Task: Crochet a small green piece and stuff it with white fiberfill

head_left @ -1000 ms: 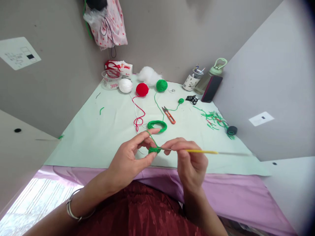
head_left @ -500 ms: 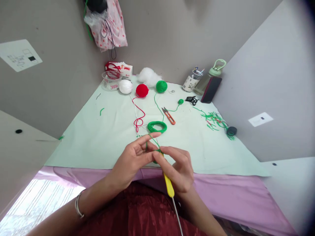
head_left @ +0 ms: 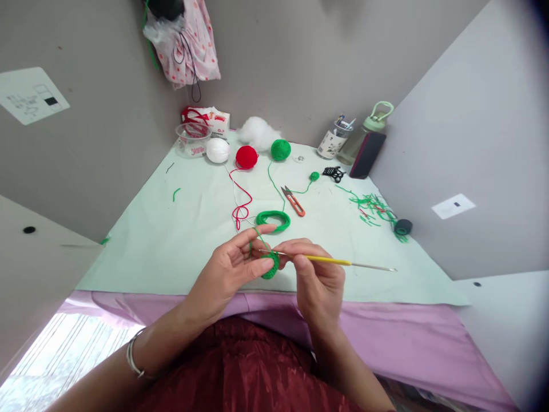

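Observation:
Between the thumb and fingers of my left hand [head_left: 229, 266] is a small round green crochet piece [head_left: 270, 268]. A strand of green yarn [head_left: 262, 239] runs from it up over my raised left index finger. My right hand [head_left: 319, 274] is closed round a crochet hook [head_left: 328, 260] with a yellow handle, which lies nearly level. The hook's thin left end meets the top of the crochet piece; its other metal end sticks out to the right. Just beyond my hands lies a loose coil of green yarn [head_left: 273, 221] on the pale cloth.
Behind the coil are orange thread snips [head_left: 294, 201], a red yarn ball [head_left: 246, 157], a white yarn ball [head_left: 218, 150] and a green yarn ball [head_left: 281, 149]. Yarn scraps [head_left: 373, 207], a phone [head_left: 368, 155] and a bottle [head_left: 360, 134] are at right. A plastic tub [head_left: 193, 140] stands back left.
My right hand has turned the crochet hook from pointing down toward me to lying almost level, its free end to the right. The green piece now shows more between my hands.

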{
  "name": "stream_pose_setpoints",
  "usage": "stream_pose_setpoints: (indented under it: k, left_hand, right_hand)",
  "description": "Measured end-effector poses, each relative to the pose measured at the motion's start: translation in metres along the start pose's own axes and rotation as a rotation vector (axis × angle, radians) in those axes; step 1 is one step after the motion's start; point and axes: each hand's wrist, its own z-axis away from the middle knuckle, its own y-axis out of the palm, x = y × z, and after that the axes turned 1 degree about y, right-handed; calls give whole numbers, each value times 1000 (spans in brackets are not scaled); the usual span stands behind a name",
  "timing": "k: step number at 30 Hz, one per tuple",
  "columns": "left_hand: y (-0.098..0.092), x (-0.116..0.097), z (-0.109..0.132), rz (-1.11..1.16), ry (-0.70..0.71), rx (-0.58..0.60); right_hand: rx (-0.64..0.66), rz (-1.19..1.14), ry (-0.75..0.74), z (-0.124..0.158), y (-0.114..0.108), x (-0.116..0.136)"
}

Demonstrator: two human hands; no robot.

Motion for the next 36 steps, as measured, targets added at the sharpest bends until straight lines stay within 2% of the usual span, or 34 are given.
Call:
stream_pose_setpoints:
  k: [3, 5, 7, 9, 11, 13, 15, 18, 22, 26, 30, 36]
  left_hand:
    - [6, -1, -1, 11, 13, -46]
    - [7, -1, -2, 78, -61, -32]
    - [4, -1, -5, 183, -170, 22]
    - [-1, 0, -8, 258, -228, 63]
    - [-5, 0, -9, 265, -200, 49]
    - [-6, 0, -8, 209, -148, 26]
    - [-4, 0, -6, 133, -103, 36]
    - [-4, 0, -2, 51, -48, 90]
    - [-11, -1, -1, -16, -10, 155]
    - [-12, -8, -1, -60, -34, 159]
    - [-8, -14, 0, -108, -55, 158]
    - [-9, -16, 0, -243, 31, 152]
  right_hand:
    - [-3, 262, -143, 7, 0, -2]
    - [7, 445, -307, 11, -1, -3]
    - [-7, 489, -398, 10, -3, -3]
    - [-66, 357, -330, 6, -4, -1]
    - [-125, 133, -171, -1, -3, 1]
    - [-119, -47, -36, -5, -1, 2]
    - [-63, -104, 32, -6, 1, 1]
    - [-18, -59, 60, -3, 0, -2]
    - [-37, -113, 95, -3, -3, -3]
    - [-57, -251, 161, -9, -1, 1]
    - [-20, -383, 211, -12, 0, 2]
    - [34, -358, 158, -13, -4, 4]
